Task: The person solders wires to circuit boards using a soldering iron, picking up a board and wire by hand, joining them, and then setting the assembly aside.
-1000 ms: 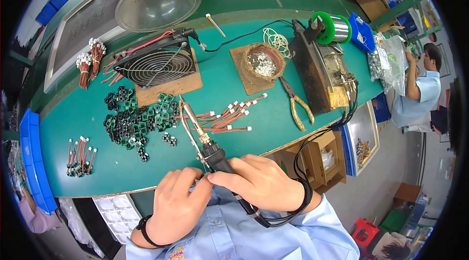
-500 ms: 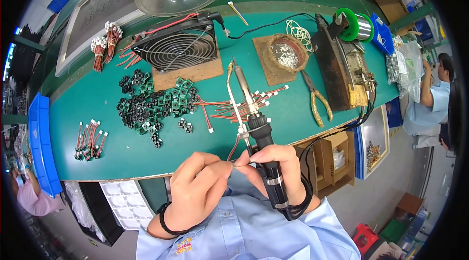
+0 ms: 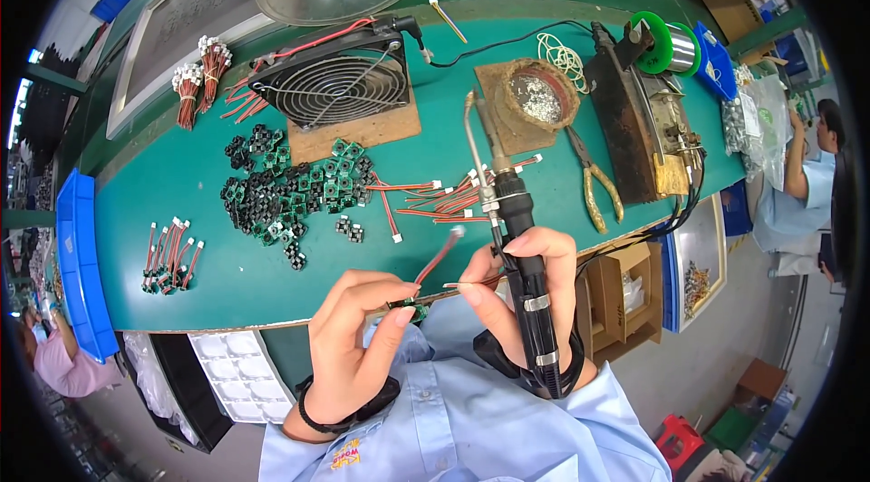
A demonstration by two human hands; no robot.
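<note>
My left hand [image 3: 349,337] pinches a small green circuit board [image 3: 417,310] between thumb and fingers, at the near edge of the bench. From that board a short red and dark wire lead [image 3: 439,257] rises to a pale, blurred connector. My right hand [image 3: 544,301] grips the black handle of a soldering iron [image 3: 519,210], its tip pointing away from me and a thin metal tube fixed alongside. Between the right thumb and finger a thin, light strand [image 3: 455,285] sticks out toward the board; what it is I cannot make out.
Black-and-green boards [image 3: 299,192] lie heaped before a fan [image 3: 335,88]. Loose wire leads [image 3: 453,199] are right of them; wired boards [image 3: 169,255] sit left. Farther right are a solder-scrap bowl [image 3: 541,100], pliers [image 3: 594,183], a solder spool [image 3: 671,49] and a dark metal box [image 3: 625,120].
My hands have moved apart from where their fingertips met. The board and its upright lead now show in my left hand. The soldering iron has shifted right with my right hand.
</note>
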